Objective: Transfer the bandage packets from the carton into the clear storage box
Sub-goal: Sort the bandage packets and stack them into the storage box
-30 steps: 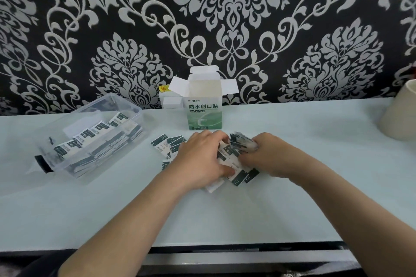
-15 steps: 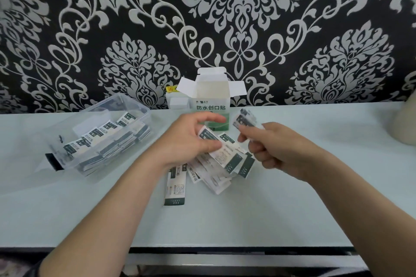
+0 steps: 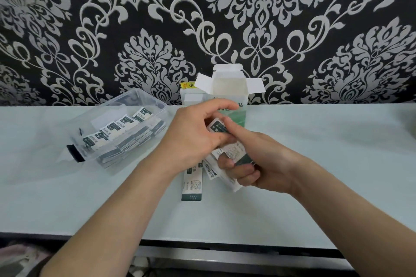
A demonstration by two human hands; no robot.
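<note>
Gathering step under way, mid-table. Left hand (image 3: 191,139) is curling round the upper end of a fanned bunch of bandage packets (image 3: 234,153), thumb and fingers pinching it. Right hand (image 3: 263,164) is gripping the lower end, forefinger lying straight across the top packet. One loose packet (image 3: 191,183) is lying flat on the table (image 3: 315,141) just below the hands. Carton (image 3: 227,90) is standing open at the back edge. Clear storage box (image 3: 139,93), part-filled, is sitting toward the back left. Next, probably: squaring the bunch, carrying it left and laying it flat in the box.
</note>
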